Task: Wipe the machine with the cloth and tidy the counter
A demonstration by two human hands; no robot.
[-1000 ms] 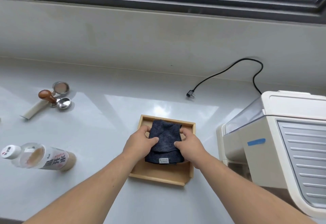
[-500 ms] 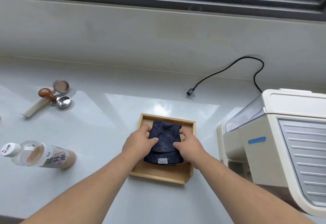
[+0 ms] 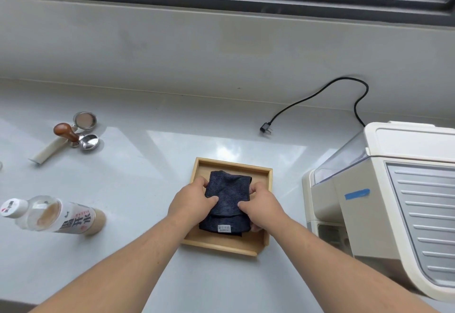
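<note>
A folded dark blue cloth [image 3: 227, 198] lies in a shallow wooden tray [image 3: 267, 179] in the middle of the white counter. My left hand [image 3: 190, 202] grips the cloth's left edge, thumb on top. My right hand [image 3: 262, 205] grips its right edge the same way. A small label shows on the cloth's near fold. The cream machine [image 3: 394, 194] with a ribbed grey panel and a strip of blue tape stands at the right, just beside the tray.
A capped bottle [image 3: 53, 215] with brownish liquid lies on its side at the left. Farther back left are a wooden-knobbed tamper [image 3: 65, 131], a metal filter basket [image 3: 85, 120] and a portafilter [image 3: 73, 144]. The machine's unplugged black cord [image 3: 320, 93] trails along the back wall under the window.
Both hands stay on the cloth in the tray, with only a slight shift of the fingers. Nothing else has moved.
</note>
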